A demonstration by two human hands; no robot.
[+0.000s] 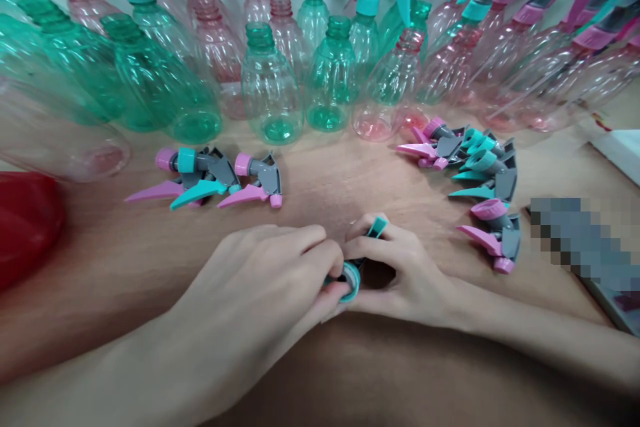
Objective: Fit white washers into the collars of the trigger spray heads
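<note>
Above the front of the table, my two hands meet around one teal and grey spray trigger head point(353, 281). My left hand point(280, 267) is closed, its thumb and fingers pinching the teal collar ring, whose opening faces me. My right hand point(400, 267) curls its fingers around the grey body, and a teal lever tip pokes out between them. Much of the grey body is hidden by the fingers. Beyond my left hand lie pink and teal trigger heads point(265, 177). Several more trigger heads point(493, 170) form a cluster past my right hand.
Clear green bottles point(273, 93) and pink bottles point(385, 90) stand in rows along the back, several topped with trigger heads. A red object point(27, 227) sits at the left edge. At the right lies a dark, pixelated flat object point(585, 247) on the wooden table point(320, 190).
</note>
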